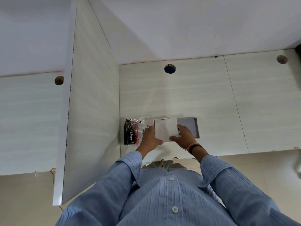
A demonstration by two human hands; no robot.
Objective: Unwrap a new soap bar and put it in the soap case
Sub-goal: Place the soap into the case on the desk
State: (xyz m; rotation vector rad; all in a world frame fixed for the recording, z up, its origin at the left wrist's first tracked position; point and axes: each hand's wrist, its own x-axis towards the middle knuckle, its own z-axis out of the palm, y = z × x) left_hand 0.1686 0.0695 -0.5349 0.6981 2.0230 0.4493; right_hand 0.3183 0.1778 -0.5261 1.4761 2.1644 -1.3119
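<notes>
Both hands hold a white rectangular soap case just above the pale desk. My left hand grips its left side and my right hand grips its right side and near corner. A thin rim shows along the case's far edge. No soap bar is visible; what is inside or under the case is hidden. A dark Dove soap pack with clear plastic at its far end lies flat on the desk just left of my left hand.
A shallow grey rectangular tray lies on the desk right of the case, partly behind my right hand. A white upright partition walls off the left side. Round cable holes sit at the back. The desk's front edge is near my wrists.
</notes>
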